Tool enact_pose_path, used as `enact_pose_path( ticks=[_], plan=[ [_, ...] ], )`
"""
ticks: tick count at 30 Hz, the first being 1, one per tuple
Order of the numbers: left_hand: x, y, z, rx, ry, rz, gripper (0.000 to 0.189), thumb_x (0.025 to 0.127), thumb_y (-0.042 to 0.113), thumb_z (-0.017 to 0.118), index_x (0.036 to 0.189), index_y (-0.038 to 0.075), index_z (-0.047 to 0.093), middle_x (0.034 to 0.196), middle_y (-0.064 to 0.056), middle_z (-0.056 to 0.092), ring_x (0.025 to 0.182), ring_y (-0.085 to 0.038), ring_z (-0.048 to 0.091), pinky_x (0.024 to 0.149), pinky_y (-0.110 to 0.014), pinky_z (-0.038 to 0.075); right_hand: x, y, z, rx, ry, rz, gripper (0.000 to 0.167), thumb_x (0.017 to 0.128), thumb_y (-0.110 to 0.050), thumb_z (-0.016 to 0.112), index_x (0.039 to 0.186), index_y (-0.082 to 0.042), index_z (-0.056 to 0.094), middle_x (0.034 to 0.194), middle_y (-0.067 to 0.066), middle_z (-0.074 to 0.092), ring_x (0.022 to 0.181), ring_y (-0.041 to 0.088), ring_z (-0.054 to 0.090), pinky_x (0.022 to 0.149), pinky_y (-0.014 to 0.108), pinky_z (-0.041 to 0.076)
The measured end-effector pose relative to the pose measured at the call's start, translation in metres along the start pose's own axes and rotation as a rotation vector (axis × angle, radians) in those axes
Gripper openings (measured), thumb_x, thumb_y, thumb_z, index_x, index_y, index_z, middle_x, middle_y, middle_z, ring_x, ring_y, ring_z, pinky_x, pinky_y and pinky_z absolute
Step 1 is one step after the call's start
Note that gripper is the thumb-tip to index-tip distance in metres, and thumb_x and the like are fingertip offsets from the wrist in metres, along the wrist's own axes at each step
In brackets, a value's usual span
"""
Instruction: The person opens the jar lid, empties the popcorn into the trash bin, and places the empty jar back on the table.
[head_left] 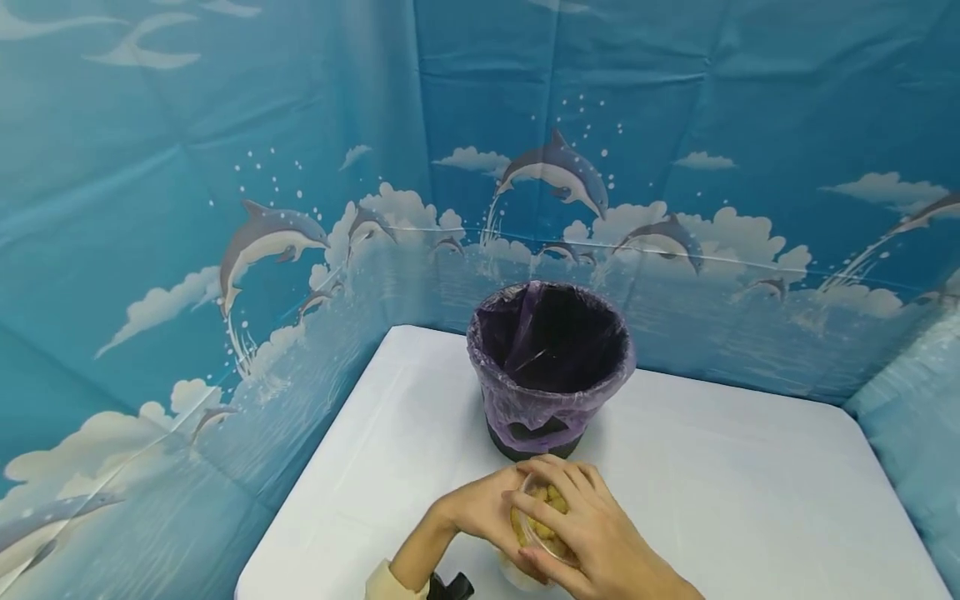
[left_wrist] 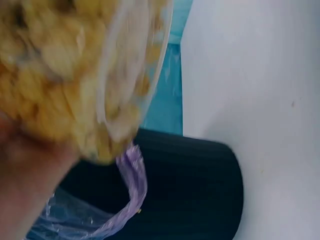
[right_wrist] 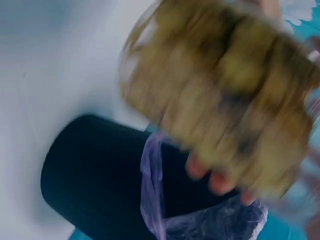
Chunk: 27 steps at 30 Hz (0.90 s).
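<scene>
In the head view, we are seeing both hands holding one clear container (left_wrist: 65, 75), which is full of yellow, lumpy pieces. The left hand (head_left: 483, 507) is curving around its left side, and the right hand (head_left: 600, 529) is spreading over its near and right side. The fingers of both hands are clamping on the container, with the clear wall between them. We are finding this container above the white tabletop (head_left: 750, 475), just in front of a black bin (left_wrist: 195, 185). A purple bag (head_left: 506, 400) is lining the bin and folding over its rim. Behind, a blue backdrop (head_left: 337, 125) with dolphins and clouds is hanging. In the right wrist view, the pieces are looking blurred, so we are not distinguishing them well.
</scene>
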<state>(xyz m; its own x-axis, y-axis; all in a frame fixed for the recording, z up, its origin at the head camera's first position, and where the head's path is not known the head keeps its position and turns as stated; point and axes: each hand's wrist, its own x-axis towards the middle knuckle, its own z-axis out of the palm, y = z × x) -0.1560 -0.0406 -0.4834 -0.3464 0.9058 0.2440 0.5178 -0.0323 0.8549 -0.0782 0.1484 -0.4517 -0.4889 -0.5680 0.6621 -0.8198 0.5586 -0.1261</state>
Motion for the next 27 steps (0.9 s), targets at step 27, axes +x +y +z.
enact_pose_path(
  ticks=[27],
  plan=[
    [0.012, 0.018, 0.058, 0.402, 0.726, -0.107, 0.093, 0.077, 0.018, 0.089, 0.150, -0.004, 0.036, 0.147, -0.017, 0.052, 0.129, -0.028, 0.059, 0.107, -0.042, 0.055, 0.016, -0.013, -0.001, -0.231, -0.046, 0.319, 0.056, 0.111, -0.051, 0.031, 0.151, -0.019, 0.053, 0.154, 0.023, 0.048, 0.140, 0.043, 0.045, 0.102, 0.069, 0.041]
  ],
)
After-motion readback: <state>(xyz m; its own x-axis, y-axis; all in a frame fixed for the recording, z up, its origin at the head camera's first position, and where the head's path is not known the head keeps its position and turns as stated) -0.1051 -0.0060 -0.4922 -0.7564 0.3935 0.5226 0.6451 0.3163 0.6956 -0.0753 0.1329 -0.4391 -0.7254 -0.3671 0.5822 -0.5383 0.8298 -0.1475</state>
